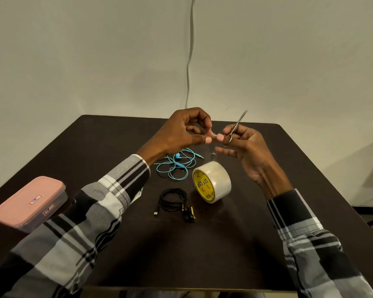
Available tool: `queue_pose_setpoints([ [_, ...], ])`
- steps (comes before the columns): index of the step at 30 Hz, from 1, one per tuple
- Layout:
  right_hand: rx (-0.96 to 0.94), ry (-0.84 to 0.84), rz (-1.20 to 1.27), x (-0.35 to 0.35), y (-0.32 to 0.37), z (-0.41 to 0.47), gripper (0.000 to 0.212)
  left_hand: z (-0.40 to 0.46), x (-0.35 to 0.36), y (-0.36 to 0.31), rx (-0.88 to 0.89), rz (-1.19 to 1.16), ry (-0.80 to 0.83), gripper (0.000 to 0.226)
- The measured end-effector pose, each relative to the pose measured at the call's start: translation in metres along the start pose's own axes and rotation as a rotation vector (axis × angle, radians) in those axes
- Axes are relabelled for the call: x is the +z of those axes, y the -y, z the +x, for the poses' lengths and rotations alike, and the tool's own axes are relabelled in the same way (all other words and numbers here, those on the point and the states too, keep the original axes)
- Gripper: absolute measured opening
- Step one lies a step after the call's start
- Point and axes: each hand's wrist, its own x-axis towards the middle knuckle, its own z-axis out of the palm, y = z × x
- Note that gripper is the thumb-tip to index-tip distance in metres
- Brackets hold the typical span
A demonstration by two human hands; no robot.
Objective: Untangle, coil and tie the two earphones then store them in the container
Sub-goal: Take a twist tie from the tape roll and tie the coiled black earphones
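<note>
Looking down from the head view, the left hand (182,131) pinches what seems a strip of clear tape (212,147) at frame centre, its grip closed on it. The right hand (243,145) has its grip closed around small scissors (237,126), blades pointing up. Below them on the dark desk (310,168) lie the blue earphones (177,165), loosely spread, and nearer the camera the black earphones (174,204), already coiled. A tape roll (212,181) stands beside both. The pink-lidded container (28,203) sits shut at lower left. Both cords look light, limp and springy; I would take each by the bunched loops, not the buds
</note>
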Motion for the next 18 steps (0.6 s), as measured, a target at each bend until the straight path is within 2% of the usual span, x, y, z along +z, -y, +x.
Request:
queue_pose_setpoints([
  [11,-0.160,-0.203,0.153,0.011,-0.015,-0.006,0.024,0.001,-0.002,-0.004,-0.088,0.041,-0.126,0.022],
  [15,-0.220,-0.252,0.121,0.015,-0.019,-0.010,0.023,0.002,-0.001,-0.009,-0.105,0.144,-0.138,0.022],
  [18,-0.272,-0.260,0.069,0.016,-0.016,-0.011,0.021,0.007,-0.001,-0.015,-0.078,0.328,-0.113,0.033],
])
